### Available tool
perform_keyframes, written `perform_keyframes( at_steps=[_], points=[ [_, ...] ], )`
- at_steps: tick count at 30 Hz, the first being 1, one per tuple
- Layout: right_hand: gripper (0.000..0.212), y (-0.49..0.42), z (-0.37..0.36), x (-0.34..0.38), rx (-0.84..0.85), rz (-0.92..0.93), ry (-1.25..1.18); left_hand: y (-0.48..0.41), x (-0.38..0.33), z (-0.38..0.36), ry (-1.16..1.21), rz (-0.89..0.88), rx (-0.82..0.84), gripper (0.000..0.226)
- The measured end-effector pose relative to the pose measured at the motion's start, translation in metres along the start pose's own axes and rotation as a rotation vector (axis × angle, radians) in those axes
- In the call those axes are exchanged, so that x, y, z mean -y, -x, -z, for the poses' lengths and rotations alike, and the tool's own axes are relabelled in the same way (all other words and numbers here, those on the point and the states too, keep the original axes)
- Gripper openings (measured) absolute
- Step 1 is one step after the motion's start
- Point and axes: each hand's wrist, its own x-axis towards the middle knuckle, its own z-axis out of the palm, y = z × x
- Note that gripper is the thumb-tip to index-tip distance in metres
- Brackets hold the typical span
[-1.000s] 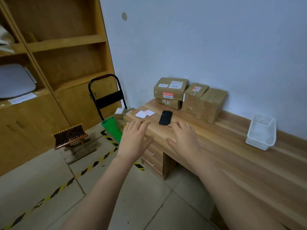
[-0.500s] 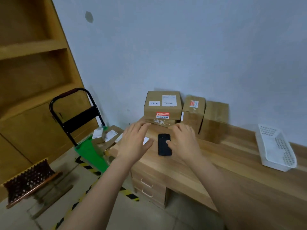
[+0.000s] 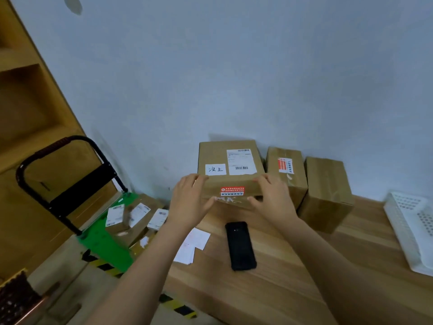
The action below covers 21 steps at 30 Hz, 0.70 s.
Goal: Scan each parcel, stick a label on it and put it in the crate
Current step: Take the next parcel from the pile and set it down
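Observation:
A brown cardboard parcel point(image 3: 228, 160) with a white shipping label and a red sticker lies on top of another box at the back of the wooden desk point(image 3: 281, 277). My left hand point(image 3: 187, 202) grips its front left corner, fingers on the top edge and thumb on the front face. At the front right corner my right hand point(image 3: 273, 200) holds it the same way. A black phone point(image 3: 240, 245) lies face down on the desk just in front of my hands. White blank labels point(image 3: 193, 245) lie to its left. A white plastic crate point(image 3: 410, 231) stands at the desk's right.
Two more brown parcels point(image 3: 287, 177) point(image 3: 328, 193) stand against the wall right of the held one. A green hand trolley point(image 3: 105, 245) with a black handle point(image 3: 63, 170) carries several labelled parcels point(image 3: 133, 216) left of the desk. A wooden shelf unit point(image 3: 28, 109) fills the left.
I have moved closer to the desk. Both hands passed over the phone to the stacked parcel and now grip its front corners.

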Motion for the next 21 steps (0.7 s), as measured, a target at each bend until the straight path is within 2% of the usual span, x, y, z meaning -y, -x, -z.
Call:
perform_keyframes(
  at_steps=[3, 7, 12, 17, 21],
  points=[
    [0.055, -0.029, -0.019, -0.009, 0.035, -0.102, 0.030, -0.036, 0.021, -0.018, 0.036, 0.044, 0.123, 0.066],
    [0.072, -0.068, -0.041, -0.024, 0.170, -0.240, 0.100, -0.078, 0.051, -0.043, 0.104, 0.075, 0.282, 0.079],
    [0.100, -0.107, -0.066, -0.042, 0.287, -0.259, 0.129, -0.114, 0.083, -0.074, 0.176, 0.121, 0.393, 0.091],
    [0.112, -0.124, -0.089, -0.052, 0.383, -0.290, 0.136, -0.125, 0.098, -0.097, 0.348, 0.189, 0.465, 0.108],
    [0.112, -0.126, -0.098, -0.052, 0.328, -0.294, 0.056, -0.124, 0.101, -0.113, 0.460, 0.239, 0.406, 0.115]
  ],
)
